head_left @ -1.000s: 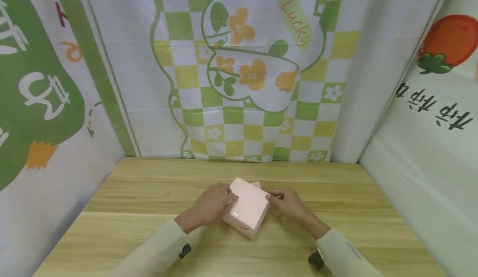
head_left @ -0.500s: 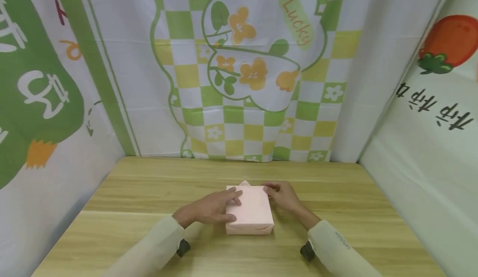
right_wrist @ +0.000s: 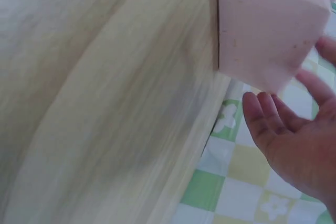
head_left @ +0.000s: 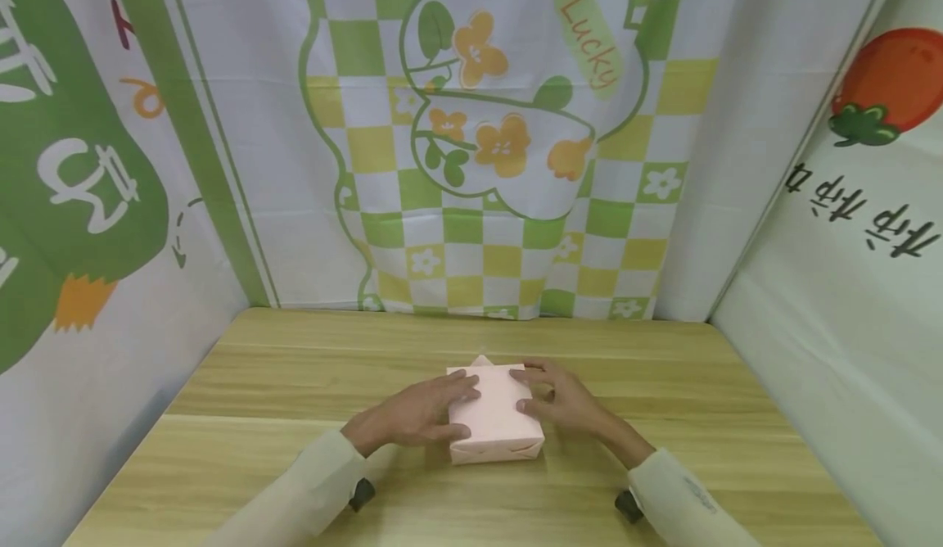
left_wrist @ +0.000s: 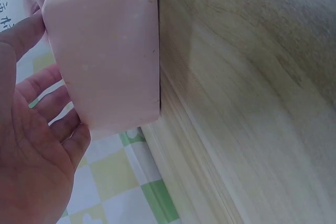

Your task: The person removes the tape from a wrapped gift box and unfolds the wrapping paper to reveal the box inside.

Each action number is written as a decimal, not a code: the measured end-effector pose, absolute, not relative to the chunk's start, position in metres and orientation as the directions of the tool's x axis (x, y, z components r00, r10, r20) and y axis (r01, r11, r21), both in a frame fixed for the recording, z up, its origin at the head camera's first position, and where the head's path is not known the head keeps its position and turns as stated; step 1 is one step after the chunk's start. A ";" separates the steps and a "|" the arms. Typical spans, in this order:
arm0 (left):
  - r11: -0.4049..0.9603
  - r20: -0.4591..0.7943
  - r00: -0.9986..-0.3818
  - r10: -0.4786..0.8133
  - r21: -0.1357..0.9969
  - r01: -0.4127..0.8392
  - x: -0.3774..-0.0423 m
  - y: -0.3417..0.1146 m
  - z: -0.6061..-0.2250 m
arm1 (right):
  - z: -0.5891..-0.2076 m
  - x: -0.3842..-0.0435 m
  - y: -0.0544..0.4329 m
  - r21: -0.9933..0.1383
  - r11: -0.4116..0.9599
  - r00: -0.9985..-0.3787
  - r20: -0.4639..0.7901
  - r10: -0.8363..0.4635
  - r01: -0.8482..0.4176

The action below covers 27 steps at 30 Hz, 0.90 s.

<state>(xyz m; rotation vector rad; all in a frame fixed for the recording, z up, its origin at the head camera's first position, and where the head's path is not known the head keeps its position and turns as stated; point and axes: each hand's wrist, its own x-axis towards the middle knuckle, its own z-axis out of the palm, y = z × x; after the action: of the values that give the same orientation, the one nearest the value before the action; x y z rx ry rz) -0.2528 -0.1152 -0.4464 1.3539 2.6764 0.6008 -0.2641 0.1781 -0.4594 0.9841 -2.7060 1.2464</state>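
A pink paper-wrapped box [head_left: 495, 416] rests on the wooden table, its folded end facing me. Behind its far edge a small pointed paper flap [head_left: 482, 360] sticks out. My left hand [head_left: 416, 412] lies along the box's left side, fingertips and thumb on the top face. On the opposite side, my right hand [head_left: 567, 404] has its fingers spread, the tips over the top's far right edge. In the left wrist view the plain left side of the box [left_wrist: 107, 61] shows beside my palm. The right wrist view shows my fingers [right_wrist: 254, 111] loosely bent near the box's far end.
A light wood table [head_left: 295, 383] surrounds the box. Behind it hangs a green and yellow checked cloth [head_left: 508, 260]; printed white cloths hang at the left [head_left: 199, 285] and right [head_left: 832, 309].
The box, first held askew, has turned so its folded end faces me. My left fingers have spread onto its top. My right hand has gone from the far right corner onto the top edge.
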 end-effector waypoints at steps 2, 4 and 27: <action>0.544 0.091 -0.616 0.782 0.382 0.747 -0.253 -0.115 -0.446 | -0.458 -0.261 0.181 -0.651 0.500 -0.787 0.261 -0.559 -0.572; 0.552 0.082 -0.625 0.777 0.390 0.737 -0.252 -0.115 -0.446 | -0.457 -0.259 0.182 -0.600 0.532 -0.779 0.275 -0.564 -0.597; 0.554 0.076 -0.623 0.778 0.385 0.738 -0.252 -0.115 -0.447 | -0.435 -0.251 0.164 -0.412 0.685 -0.797 0.247 -0.551 -0.601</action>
<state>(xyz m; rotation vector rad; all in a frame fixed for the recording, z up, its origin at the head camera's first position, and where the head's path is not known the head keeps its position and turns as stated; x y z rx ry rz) -0.2517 -0.1152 -0.4466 1.3111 2.6769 0.5884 -0.2509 0.1639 -0.4349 0.9557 -2.7879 0.7377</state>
